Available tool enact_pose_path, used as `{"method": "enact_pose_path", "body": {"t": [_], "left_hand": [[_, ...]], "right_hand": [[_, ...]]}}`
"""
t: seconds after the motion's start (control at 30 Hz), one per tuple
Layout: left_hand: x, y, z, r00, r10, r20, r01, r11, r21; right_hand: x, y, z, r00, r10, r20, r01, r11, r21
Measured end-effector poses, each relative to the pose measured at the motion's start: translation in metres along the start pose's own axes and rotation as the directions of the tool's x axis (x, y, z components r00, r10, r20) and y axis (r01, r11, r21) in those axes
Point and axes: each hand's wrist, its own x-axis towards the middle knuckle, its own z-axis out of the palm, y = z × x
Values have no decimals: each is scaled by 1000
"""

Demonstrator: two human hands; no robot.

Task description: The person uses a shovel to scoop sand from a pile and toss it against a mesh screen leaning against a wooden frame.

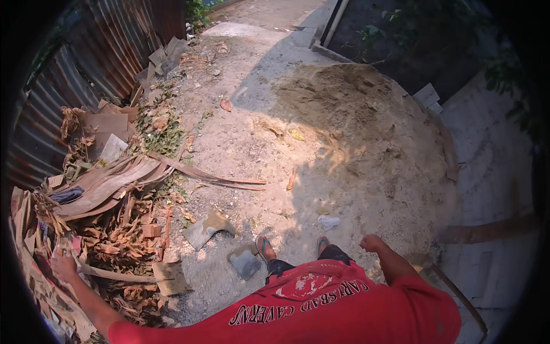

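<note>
My left hand (63,266) reaches out over the debris pile at the left. Its fingers are small and blend into the scraps, so I cannot tell whether they grip anything. A pale wooden strip (117,276) starts close beside that hand and runs right to a piece of tan board (171,278). Dry brown leaves (114,243) lie heaped around it. My right hand (372,243) hangs to the right of my body above the sandy ground, its fingers curled in with nothing visible in them.
Long bent planks (109,186) jut from the pile toward the middle. A rusty corrugated fence (97,51) stands behind it. By my feet lie a grey broken slab (209,228) and a bluish block (244,264). A sand mound (344,86) spreads ahead; a dark wall (401,40) rises beyond.
</note>
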Motion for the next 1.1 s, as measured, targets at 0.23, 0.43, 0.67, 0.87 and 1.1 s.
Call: {"method": "enact_pose_path", "body": {"t": [0.23,0.43,0.67,0.87,1.1], "left_hand": [[6,-14,-28,762,470,446,33,659,-751],[-101,108,-141,511,703,495,266,418,-869],[-104,195,-377,703,671,237,133,204,-970],[-175,361,-574,671,741,-2,153,-141,-978],[-316,661,-647,386,911,-147,228,-249,-941]], "right_hand": [[100,-115,-102,993,53,-110,-12,939,344],[173,-113,-102,962,-70,-263,190,864,466],[211,-35,-62,999,-42,-19,46,900,433],[317,59,-68,999,-35,-34,42,967,252],[403,77,-267,931,41,-363,328,349,878]]}}
